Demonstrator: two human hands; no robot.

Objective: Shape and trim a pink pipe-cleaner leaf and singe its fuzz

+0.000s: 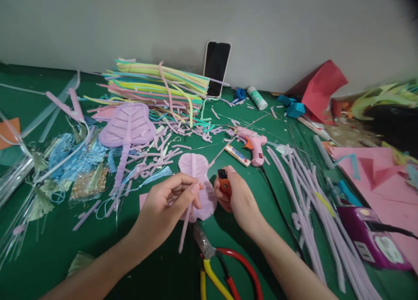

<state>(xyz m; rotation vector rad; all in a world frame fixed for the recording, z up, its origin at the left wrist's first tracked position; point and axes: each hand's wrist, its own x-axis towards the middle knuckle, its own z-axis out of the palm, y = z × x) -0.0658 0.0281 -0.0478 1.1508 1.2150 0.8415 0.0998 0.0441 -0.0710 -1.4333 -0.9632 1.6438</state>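
My left hand (174, 197) is closed in a pinch on a short lilac pipe cleaner (183, 234), whose lower end hangs down toward me. My right hand (240, 200) grips an orange lighter (224, 184) with a black top; no flame shows. Beneath and between the hands lies a lilac fan-shaped piece of pipe cleaners (207, 195), partly covered by the left fingers. Just below it are pliers (205, 244) with red and yellow handles. A second lilac fan (129, 128) with a wrapped handle rests to the left.
A pink glue gun (250, 141) with a black cord lies right of centre. Behind, a phone (217, 65) leans on the wall beside bundled coloured pipe cleaners (156, 80). Blue tassels (70, 158) spread left. Lilac stems (310, 213) and a purple device (372, 239) lie right.
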